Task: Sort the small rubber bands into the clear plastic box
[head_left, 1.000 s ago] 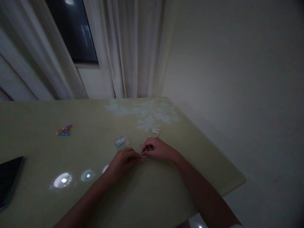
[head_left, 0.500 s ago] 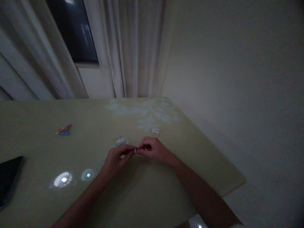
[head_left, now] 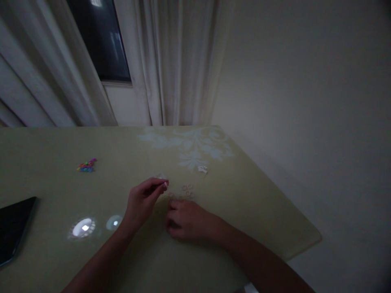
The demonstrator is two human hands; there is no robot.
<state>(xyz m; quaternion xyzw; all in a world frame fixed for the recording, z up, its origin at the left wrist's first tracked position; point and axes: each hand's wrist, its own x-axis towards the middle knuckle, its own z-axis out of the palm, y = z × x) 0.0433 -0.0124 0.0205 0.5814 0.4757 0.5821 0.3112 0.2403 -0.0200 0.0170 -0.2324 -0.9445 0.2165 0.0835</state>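
Observation:
My left hand is raised a little over the table, thumb and fingertips pinched on a small white piece too tiny to identify. Lower and to the right, my right hand rests close to the tabletop with its fingers curled; whatever its fingertips hold, if anything, is hidden. Several small pale rings lie just beyond the right hand, and another ring lies by its fingers. Behind the left fingertips, part of a clear plastic packet shows.
Small white pieces lie farther back on the table. A cluster of brightly coloured small pieces sits at the left. A dark tablet-like device lies at the left edge. A wall borders the table's right side.
My hands have parted from their shared pinch. The right hand has come down toward the table and nearer, uncovering the rings; the left has shifted slightly left and up, keeping a small white piece.

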